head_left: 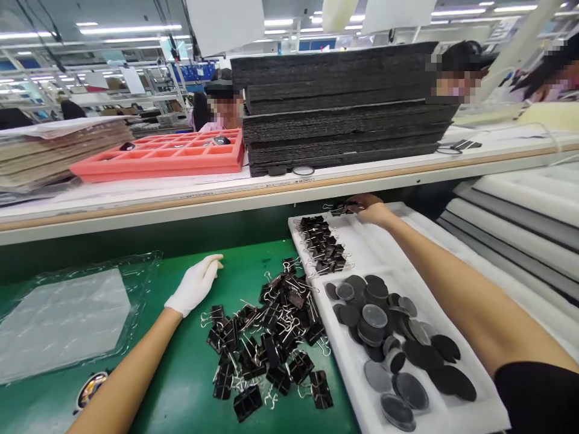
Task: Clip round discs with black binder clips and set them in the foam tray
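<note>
My left hand, in a white glove, rests flat on the green mat with its fingers stretched out and nothing in it. A loose pile of black binder clips lies just to its right. My bare right hand reaches to the far end of the white foam tray, under the shelf edge, and pinches a black binder clip. A neat row of binder clips sits in the tray's upper part. Several dark round discs fill the tray's lower part.
A clear plastic bag lies on the mat at left. The shelf above carries an orange compartment tray, a tall stack of black foam sheets and brown sheets. White foam strips lie at right. Other people sit behind the shelf.
</note>
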`<control>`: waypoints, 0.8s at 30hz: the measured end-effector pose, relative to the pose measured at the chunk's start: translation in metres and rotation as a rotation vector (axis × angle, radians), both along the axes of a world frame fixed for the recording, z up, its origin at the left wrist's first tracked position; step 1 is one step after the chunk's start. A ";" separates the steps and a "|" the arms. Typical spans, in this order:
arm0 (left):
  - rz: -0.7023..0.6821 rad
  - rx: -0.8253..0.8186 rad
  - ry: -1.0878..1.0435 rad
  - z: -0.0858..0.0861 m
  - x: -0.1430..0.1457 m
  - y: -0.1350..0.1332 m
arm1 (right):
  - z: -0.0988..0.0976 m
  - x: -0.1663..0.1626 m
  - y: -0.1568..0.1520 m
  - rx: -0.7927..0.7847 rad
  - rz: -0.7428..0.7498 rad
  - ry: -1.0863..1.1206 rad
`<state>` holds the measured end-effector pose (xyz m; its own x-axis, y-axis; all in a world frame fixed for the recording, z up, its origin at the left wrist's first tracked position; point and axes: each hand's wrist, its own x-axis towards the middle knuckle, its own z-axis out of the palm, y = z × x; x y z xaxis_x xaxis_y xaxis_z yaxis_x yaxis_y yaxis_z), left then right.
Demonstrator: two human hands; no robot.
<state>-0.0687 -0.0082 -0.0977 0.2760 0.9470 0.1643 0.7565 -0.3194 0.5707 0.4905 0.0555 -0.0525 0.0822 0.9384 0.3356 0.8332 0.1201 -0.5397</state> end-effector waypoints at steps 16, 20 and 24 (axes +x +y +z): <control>-0.033 0.194 0.032 -0.009 -0.001 -0.002 | -0.081 0.004 0.000 0.202 0.065 -0.197; -0.006 0.494 0.249 0.003 -0.010 -0.025 | -0.083 0.003 0.001 0.163 -0.019 -0.210; 0.194 0.598 0.423 0.027 -0.049 -0.088 | -0.089 0.009 0.005 0.159 -0.023 -0.149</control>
